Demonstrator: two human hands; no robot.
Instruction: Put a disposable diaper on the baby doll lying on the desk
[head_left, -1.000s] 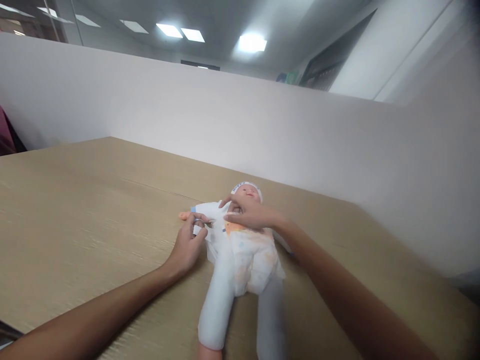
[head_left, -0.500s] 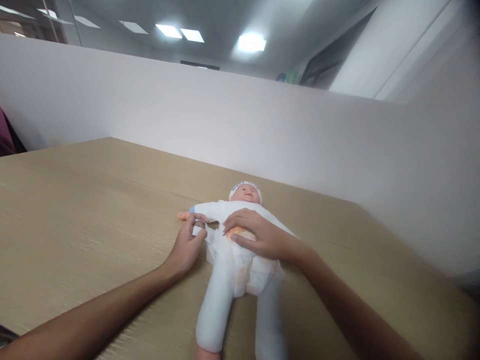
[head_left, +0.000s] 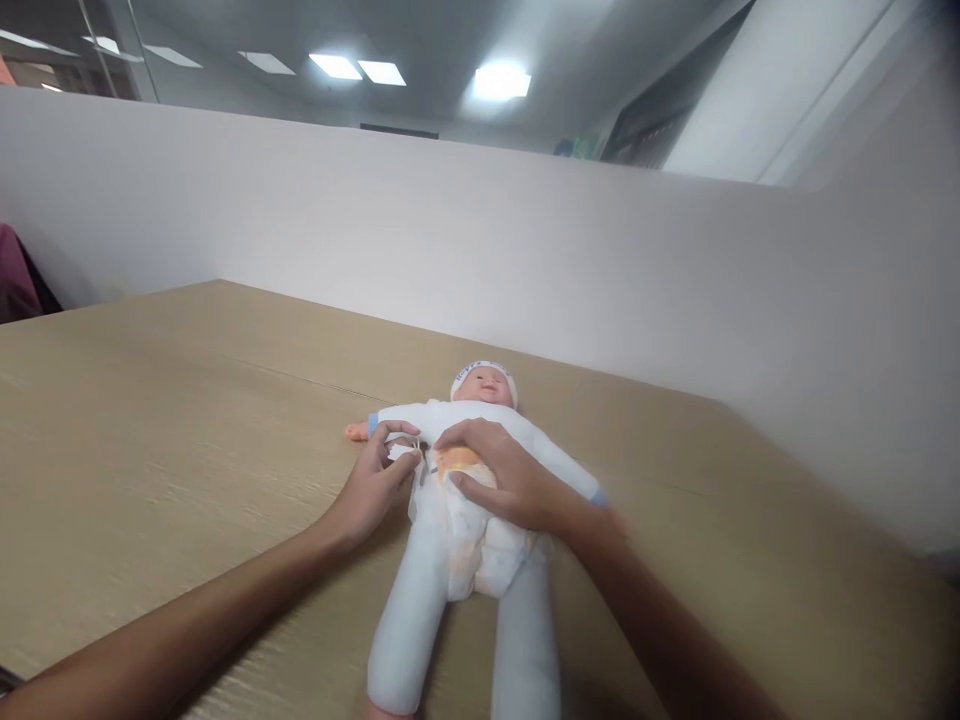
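Hands meet over a soft baby doll in a white one-piece suit and white cap, which lies on its back near the middle of the pale wooden table, just short of the plain white partition wall. The left hand pinches a small white side tab of a white disposable diaper with faint orange print between thumb and fingertips, at the doll's hip on that side. The right hand lies flat, fingers spread over the diaper's front panel on the belly, pressing down and gripping nothing.

The diapering looks well along. The diaper is already under the doll and between its legs, with the front panel up over the belly. What seems left is the fastening: the pinched tab does not yet look stuck to the front. The other hip is hidden under the right hand and wrist, so I cannot tell whether that side is closed.

The doll's long axis runs from near to far, leaning slightly right as it recedes. Its head points toward the partition, its two white legs point back at the wearer, and its face is up
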